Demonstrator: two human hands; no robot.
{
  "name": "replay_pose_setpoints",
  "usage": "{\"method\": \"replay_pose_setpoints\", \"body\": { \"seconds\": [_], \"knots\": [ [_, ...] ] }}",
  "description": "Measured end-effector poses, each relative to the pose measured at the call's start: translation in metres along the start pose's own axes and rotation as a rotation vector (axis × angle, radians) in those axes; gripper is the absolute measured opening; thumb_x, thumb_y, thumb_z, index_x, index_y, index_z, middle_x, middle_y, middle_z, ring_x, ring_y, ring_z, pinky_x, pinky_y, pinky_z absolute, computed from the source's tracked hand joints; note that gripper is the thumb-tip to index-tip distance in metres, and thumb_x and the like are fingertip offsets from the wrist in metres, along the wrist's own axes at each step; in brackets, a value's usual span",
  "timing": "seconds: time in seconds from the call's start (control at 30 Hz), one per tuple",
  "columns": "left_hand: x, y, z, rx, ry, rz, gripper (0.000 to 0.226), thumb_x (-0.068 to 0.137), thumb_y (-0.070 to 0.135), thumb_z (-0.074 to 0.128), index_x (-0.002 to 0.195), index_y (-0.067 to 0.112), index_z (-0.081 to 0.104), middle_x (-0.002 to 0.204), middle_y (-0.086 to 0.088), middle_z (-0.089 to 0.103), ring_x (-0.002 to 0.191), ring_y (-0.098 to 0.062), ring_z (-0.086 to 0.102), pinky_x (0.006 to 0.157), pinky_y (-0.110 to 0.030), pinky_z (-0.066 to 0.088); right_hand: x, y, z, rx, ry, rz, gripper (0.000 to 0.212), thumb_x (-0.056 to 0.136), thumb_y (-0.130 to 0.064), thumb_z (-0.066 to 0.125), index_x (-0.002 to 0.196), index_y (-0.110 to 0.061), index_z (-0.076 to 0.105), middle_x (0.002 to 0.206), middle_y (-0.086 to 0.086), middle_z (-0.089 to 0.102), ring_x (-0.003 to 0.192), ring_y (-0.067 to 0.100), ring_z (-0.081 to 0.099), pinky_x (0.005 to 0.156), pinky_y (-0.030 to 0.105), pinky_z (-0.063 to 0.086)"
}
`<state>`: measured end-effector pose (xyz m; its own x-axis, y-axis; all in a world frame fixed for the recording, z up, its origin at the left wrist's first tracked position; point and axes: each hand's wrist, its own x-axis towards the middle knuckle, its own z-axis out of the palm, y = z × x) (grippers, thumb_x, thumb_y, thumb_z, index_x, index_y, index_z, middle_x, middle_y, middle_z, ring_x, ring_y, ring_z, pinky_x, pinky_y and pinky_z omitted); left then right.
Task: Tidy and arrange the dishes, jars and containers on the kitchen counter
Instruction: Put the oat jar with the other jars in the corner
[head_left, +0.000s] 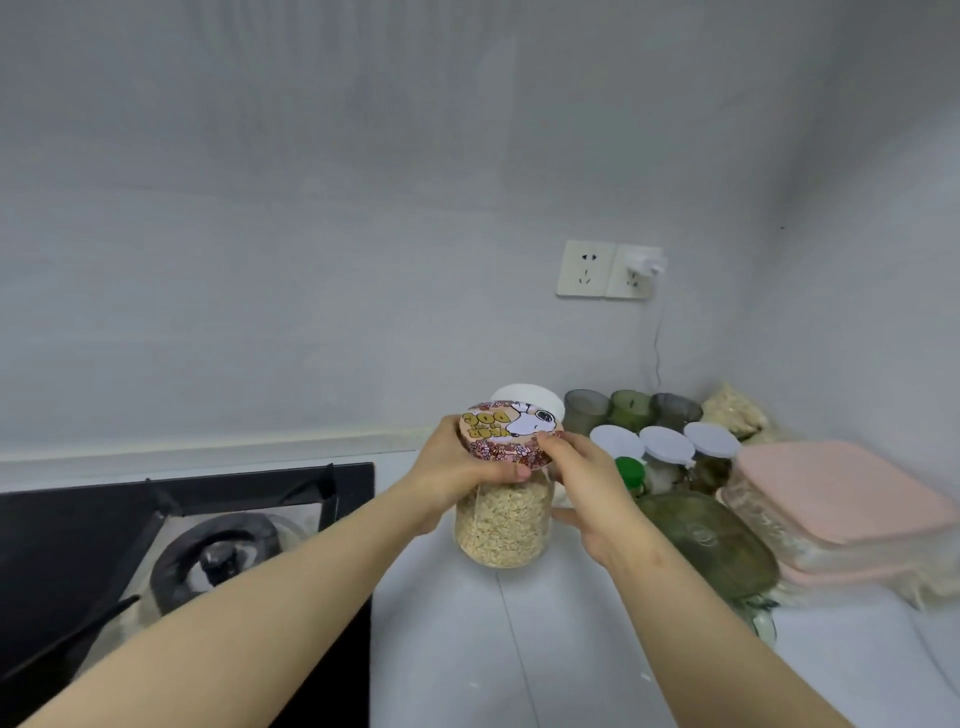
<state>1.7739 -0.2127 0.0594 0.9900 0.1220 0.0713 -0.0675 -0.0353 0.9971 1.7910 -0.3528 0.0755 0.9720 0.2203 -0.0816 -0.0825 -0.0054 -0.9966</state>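
**Item under handling.** A clear oat jar (501, 525) is located on the counter (519, 649) near the back edge, just right of the hob (104, 545). Whether its base is seated on the counter or raised slightly off it cannot be told. It is closed with a printed lid (511, 434) bearing a cartoon dog.

**Grip.** The left hand (462, 467) is clamped on the printed lid, with fingers wrapped behind the rim and the thumb laid across the front just under it. The right hand (592, 488) is closed on the oat jar from the right: fingertips are set at the lid's edge and the thumb is braced against the clear wall. A two-handed hold is judged appropriate, since the jar is full and likely heavy, and the lid is either being tightened or used as a handle.

**Surroundings.** A white-lidded jar (535, 395) is stood directly behind. Toward the back right corner, three tumblers (631, 408) are lined along the wall, with three small white-capped jars (666, 441) in a row before them and a green-capped bottle (629, 470) beside these. A green glass container (711, 540) and stacked pink-lidded boxes (831, 499) are placed along the right edge.

**Assessment.** Grouping by kind is evident on the right. The oat jar is judged to belong beside the white-lidded jar.
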Motion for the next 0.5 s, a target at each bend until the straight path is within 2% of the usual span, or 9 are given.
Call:
{"method": "replay_pose_setpoints", "body": {
  "seconds": [0.07,0.2,0.33,0.43,0.5],
  "knots": [
    [0.004,-0.007,0.019,0.026,-0.014,-0.007,0.043,0.066,-0.011,0.076,0.082,0.026,0.061,0.067,0.020,0.070,0.067,0.003,0.066,0.059,-0.009,0.050,0.003,0.005,-0.017,0.010,0.018,0.020,0.014,0.094,-0.018,0.051,0.104,-0.018,0.061,0.085,-0.008,0.064,0.073,0.001,0.056,0.063,0.025,0.046],
    [0.015,-0.022,0.043,0.024,0.024,-0.025,0.048,0.063,-0.010,0.079,0.080,0.029,0.056,0.067,0.017,0.069,0.073,-0.002,0.064,0.058,-0.008,0.049,0.012,0.017,-0.040,-0.013,0.043,0.058,0.016,0.093,-0.016,0.050,0.103,-0.017,0.063,0.089,-0.005,0.066,0.076,0.002,0.057,0.077,0.032,0.050],
    [0.024,-0.034,0.063,0.003,0.006,-0.042,0.049,0.062,-0.009,0.079,0.085,0.028,0.058,0.083,0.013,0.068,0.078,-0.006,0.064,0.056,-0.010,0.049,0.020,0.026,-0.056,0.018,0.069,0.106,0.020,0.093,-0.014,0.049,0.107,-0.017,0.062,0.088,-0.007,0.065,0.078,0.002,0.057,0.073,0.029,0.049],
    [0.032,-0.044,0.072,0.007,-0.007,-0.069,0.055,0.053,0.000,0.086,0.095,0.025,0.062,0.093,0.006,0.071,0.090,-0.013,0.067,0.073,-0.021,0.054,0.026,0.033,-0.065,0.029,0.088,0.140,0.021,0.092,-0.014,0.049,0.106,-0.020,0.063,0.091,-0.007,0.066,0.083,0.007,0.059,0.084,0.038,0.050],
    [0.036,-0.048,0.079,0.007,-0.022,-0.071,0.075,0.040,0.016,0.089,0.110,0.018,0.061,0.104,0.000,0.072,0.100,-0.017,0.066,0.087,-0.031,0.054,0.031,0.037,-0.071,0.010,0.110,0.144,0.018,0.091,-0.014,0.049,0.100,-0.021,0.062,0.092,-0.007,0.065,0.085,0.008,0.058,0.089,0.039,0.048]
  ]
}}
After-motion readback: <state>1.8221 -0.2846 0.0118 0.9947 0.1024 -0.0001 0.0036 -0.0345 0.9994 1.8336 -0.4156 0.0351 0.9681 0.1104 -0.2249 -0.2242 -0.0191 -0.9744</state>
